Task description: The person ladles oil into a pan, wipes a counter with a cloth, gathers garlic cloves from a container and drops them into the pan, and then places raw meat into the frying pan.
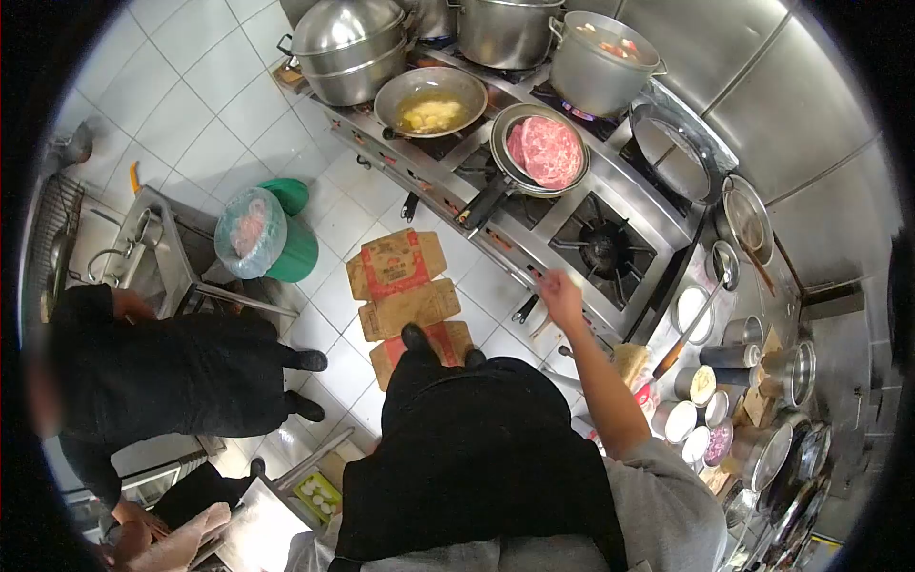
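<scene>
My right hand [562, 297] reaches forward over the front edge of the stove [534, 250]. Its fingers look curled together, with a small pale patch at the fingertips that I cannot make out. Beyond it is a black-handled pan [498, 143] on a burner, with a slab of raw pink meat [550, 153] in it. To the right of that pan, a bare burner grate [605, 246] is the part of the stove nearest my hand. My left hand is out of sight.
A wok [467, 88] of yellow oil and large pots [610, 81] stand on the stove. Flattened cardboard [396, 262] lies underfoot. Left are a green bin [295, 253] and a co-worker [181, 377]. Right, a ladle [691, 334] lies among several containers [675, 421].
</scene>
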Available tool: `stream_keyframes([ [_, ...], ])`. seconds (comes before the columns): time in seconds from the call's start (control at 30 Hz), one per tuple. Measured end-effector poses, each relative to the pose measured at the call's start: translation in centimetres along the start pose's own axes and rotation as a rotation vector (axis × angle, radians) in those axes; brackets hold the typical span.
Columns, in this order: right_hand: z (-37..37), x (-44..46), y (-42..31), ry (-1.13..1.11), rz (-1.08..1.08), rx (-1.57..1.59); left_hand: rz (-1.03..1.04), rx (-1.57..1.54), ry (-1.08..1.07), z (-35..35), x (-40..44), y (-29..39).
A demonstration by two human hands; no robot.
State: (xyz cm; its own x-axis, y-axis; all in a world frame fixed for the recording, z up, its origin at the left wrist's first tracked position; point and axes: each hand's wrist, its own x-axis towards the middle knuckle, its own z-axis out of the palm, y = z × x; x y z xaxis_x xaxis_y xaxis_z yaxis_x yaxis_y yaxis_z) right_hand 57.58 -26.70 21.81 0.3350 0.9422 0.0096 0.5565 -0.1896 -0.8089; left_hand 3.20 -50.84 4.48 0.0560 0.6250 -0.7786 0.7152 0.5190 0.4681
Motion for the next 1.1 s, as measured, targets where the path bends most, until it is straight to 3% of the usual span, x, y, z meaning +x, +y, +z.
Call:
stream_keyframes([
  [0.13,0.1,9.8,-6.3,0.336,-0.367,-0.247,0.366,0.281,-0.059,-6.2,9.2,2.1],
  [0.17,0.0,12.1,-7.7,0.363,-0.358,-0.295,0.267,-0.461,-0.391,-8.8,11.4,0.8],
  [0.2,0.2,13.9,-8.5,0.387,-0.344,-0.343,-0.022,-1.166,-0.655,-11.4,13.6,-0.5],
  [0.23,0.5,15.6,-8.6,0.374,-0.340,-0.417,0.041,-1.163,-0.350,-13.8,10.3,3.3],
  [0.27,0.6,17.2,-8.7,0.360,-0.338,-0.490,-0.009,-1.325,-0.391,-15.2,12.5,2.0],
  [0.3,0.7,18.4,-8.8,0.347,-0.341,-0.560,0.037,-0.820,0.106,-16.5,8.9,7.1],
  [0.37,1.2,20.0,-8.8,0.350,-0.315,-0.613,-0.035,-0.683,0.186,-18.2,10.9,5.7],
  [0.47,2.1,21.8,-7.8,0.358,-0.224,-0.755,-0.111,-0.727,0.113,-19.5,9.7,6.7],
  [0.63,1.7,23.5,-7.7,0.289,-0.224,-0.738,-0.440,-0.989,-0.396,-17.8,14.7,-3.0],
  [0.67,1.5,23.3,-8.3,0.266,-0.212,-0.747,-0.352,-0.461,-0.110,-18.4,10.3,3.8],
  [0.87,-0.7,24.3,-7.5,0.235,-0.320,-0.701,-0.286,-0.560,-0.071,-21.2,11.5,6.9],
  [0.97,-2.0,25.5,-7.5,0.258,-0.286,-0.741,-0.265,-0.991,-0.183,-22.0,14.4,6.2],
  [1.0,-2.5,26.2,-7.2,0.275,-0.312,-0.720,-0.189,-0.659,0.070,-22.3,11.3,12.4],
  [1.1,-4.4,28.7,-6.1,0.310,-0.386,-0.671,-0.175,-0.744,-0.013,-21.9,12.6,15.0],
])
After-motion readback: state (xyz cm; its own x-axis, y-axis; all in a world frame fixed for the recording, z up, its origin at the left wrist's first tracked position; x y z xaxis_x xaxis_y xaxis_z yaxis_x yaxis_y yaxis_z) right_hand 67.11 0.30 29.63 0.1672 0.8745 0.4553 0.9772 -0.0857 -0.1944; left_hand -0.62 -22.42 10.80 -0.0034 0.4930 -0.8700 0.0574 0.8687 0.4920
